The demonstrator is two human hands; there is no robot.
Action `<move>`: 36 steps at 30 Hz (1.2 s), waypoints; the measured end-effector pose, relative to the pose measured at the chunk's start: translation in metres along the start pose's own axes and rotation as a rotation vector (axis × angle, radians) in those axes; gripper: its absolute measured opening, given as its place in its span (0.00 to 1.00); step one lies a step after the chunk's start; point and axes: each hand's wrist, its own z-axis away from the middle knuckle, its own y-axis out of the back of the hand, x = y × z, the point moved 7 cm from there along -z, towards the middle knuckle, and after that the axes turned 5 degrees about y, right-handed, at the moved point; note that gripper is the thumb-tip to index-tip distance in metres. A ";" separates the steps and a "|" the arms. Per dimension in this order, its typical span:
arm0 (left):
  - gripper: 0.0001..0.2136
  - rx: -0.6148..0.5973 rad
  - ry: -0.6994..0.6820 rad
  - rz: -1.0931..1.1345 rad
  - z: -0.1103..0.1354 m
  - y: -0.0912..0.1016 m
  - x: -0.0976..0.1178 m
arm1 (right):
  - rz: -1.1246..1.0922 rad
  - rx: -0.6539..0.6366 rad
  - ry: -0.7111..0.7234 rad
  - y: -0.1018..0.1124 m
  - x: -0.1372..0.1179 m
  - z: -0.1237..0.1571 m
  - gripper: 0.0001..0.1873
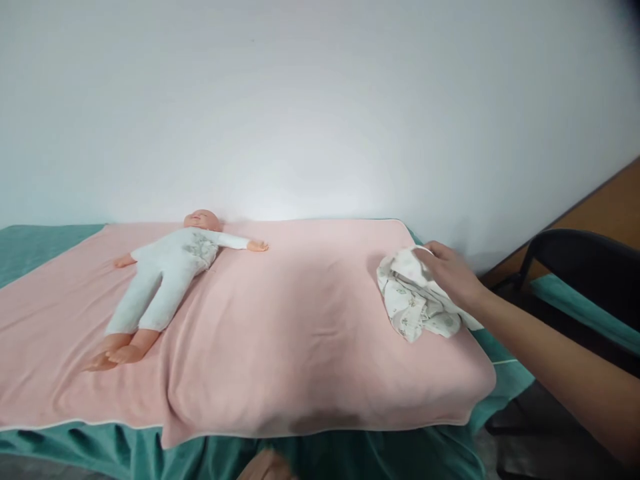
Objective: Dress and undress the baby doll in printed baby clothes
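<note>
Clearly, the right hand (447,263) has thumb and fingers closed on the upper edge of 1 white printed cloth (415,300), bunched, over the right end of the pink blanket (280,300); whether its lower folds rest there, cannot tell. Presumed left hand (267,465) at the near edge of view, blurred and cut off: cannot tell how far open, or if it holds anything. To the left, 1 doll (170,253) in white clothes lies on the blanket, head toward the far wall (320,100), well apart from the cloth. Handling, as I judge it: cloth light, limp, soft, neither slippery nor fragile, apt to crumple; best gripped at 2 spread points along an edge
</note>
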 end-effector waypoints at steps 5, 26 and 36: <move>0.16 -0.227 0.048 0.006 -0.043 -0.103 0.002 | -0.377 -0.071 0.080 -0.030 -0.087 -0.029 0.16; 0.19 -0.291 0.387 1.118 -0.124 -0.144 0.008 | 0.131 -0.857 0.294 -0.081 -0.061 0.050 0.14; 0.10 -0.124 0.559 0.899 -0.129 -0.153 -0.007 | 0.697 -0.289 -0.001 -0.023 0.088 -0.002 0.26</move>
